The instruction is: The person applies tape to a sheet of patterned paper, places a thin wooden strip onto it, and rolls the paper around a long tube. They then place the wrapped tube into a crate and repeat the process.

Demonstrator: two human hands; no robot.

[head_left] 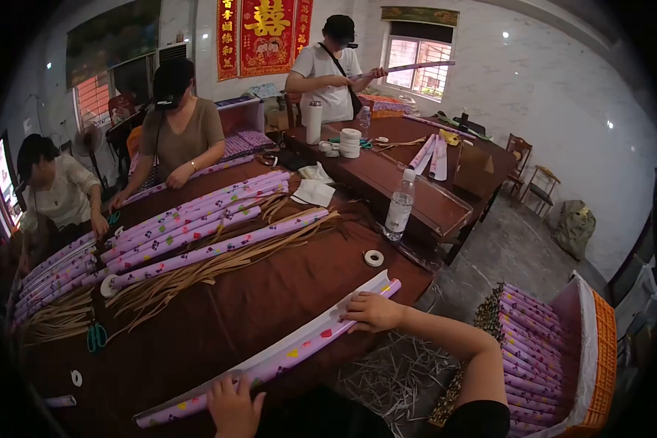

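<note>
A lilac patterned paper sheet (299, 353), partly rolled into a long tube, lies diagonally along the near edge of the brown-covered table, its pale inner side showing along the far edge. My left hand (233, 406) rests on its lower left part, fingers stretched over the paper and thumb spread apart. Toward the upper right end, my right hand (374, 312) has its fingers bent over the roll; their undersides are hidden. A white tape roll (373, 258) lies beyond the right hand. Teal scissors (96, 336) and another small tape roll (76, 378) are at the left.
Lilac tubes (197, 226) and brown strips (175, 292) lie across the table. A water bottle (398, 207) stands near the right edge. An orange crate (603, 358) of finished tubes is at my right, beside paper scraps on the floor. Three other people work around the tables.
</note>
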